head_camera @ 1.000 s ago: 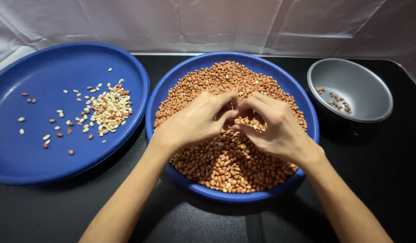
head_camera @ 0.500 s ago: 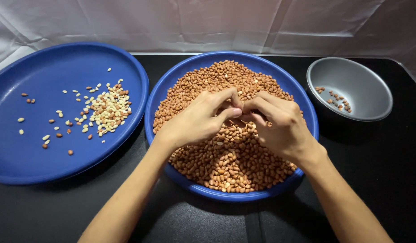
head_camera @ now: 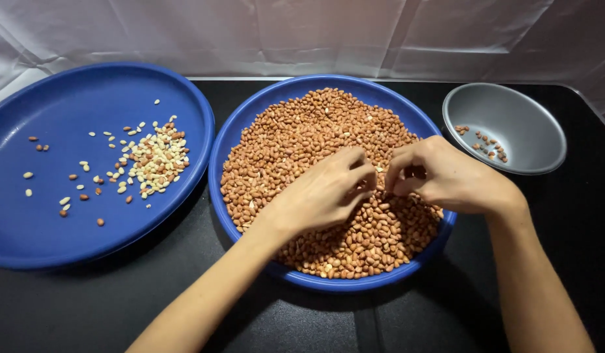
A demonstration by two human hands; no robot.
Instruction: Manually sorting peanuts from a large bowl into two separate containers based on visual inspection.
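Peanuts (head_camera: 296,140) filled a blue plate (head_camera: 232,140); left hand (head_camera: 319,196) and right hand (head_camera: 449,176) met above them, fingertips pinched together, apparently on single nuts.

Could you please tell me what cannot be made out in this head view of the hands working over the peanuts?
- Whatever the left hand and right hand pinch: curled fingers hide it.
- Peanuts beneath both hands: covered.
- Left blue plate: its left rim is cut off by the frame edge.
- Bits in the grey bowl: too small to identify.
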